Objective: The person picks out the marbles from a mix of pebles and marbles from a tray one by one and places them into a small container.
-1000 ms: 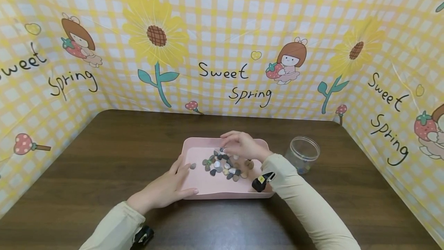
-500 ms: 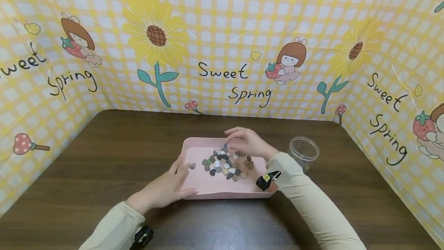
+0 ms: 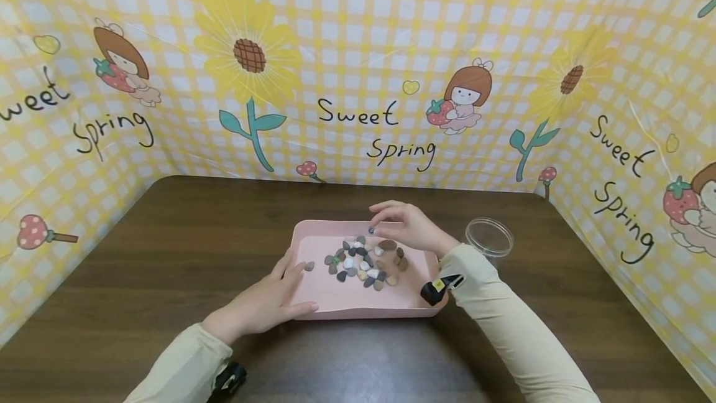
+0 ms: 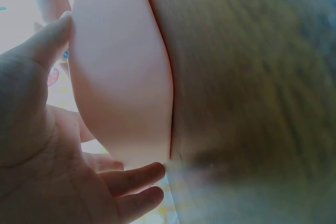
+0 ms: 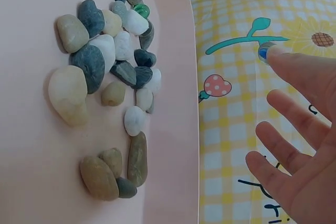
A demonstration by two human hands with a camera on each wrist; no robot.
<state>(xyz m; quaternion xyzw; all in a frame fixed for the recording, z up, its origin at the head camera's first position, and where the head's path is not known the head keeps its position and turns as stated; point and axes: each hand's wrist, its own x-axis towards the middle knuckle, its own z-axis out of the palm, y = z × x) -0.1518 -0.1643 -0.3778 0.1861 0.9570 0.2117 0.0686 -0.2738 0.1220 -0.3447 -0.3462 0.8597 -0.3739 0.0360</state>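
Observation:
A clear marble with blue in it (image 5: 265,52) is pinched between thumb and index finger of my right hand (image 3: 413,226), above the tray's back edge. The other fingers of that hand spread apart. Below sits a shallow pink tray (image 3: 335,300) holding a cluster of grey, white and tan pebbles (image 5: 88,66). Among them lies a green glass marble (image 5: 142,10). One grey pebble (image 3: 310,266) lies apart near the tray's left wall. My left hand (image 3: 263,303) rests against the tray's front left corner, its fingers extended along the outside and the thumb at the rim (image 4: 73,77).
Right of the tray stands a clear round jar (image 3: 490,236) without a lid, partly hidden behind my right sleeve (image 3: 503,303). Everything is on a dark wooden table (image 3: 224,229). A yellow checked cloth (image 3: 347,48) with printed figures walls the back and sides.
My right hand has lifted from the pebbles and moved right and back, carrying the blue marble. The left hand has stayed at the tray corner.

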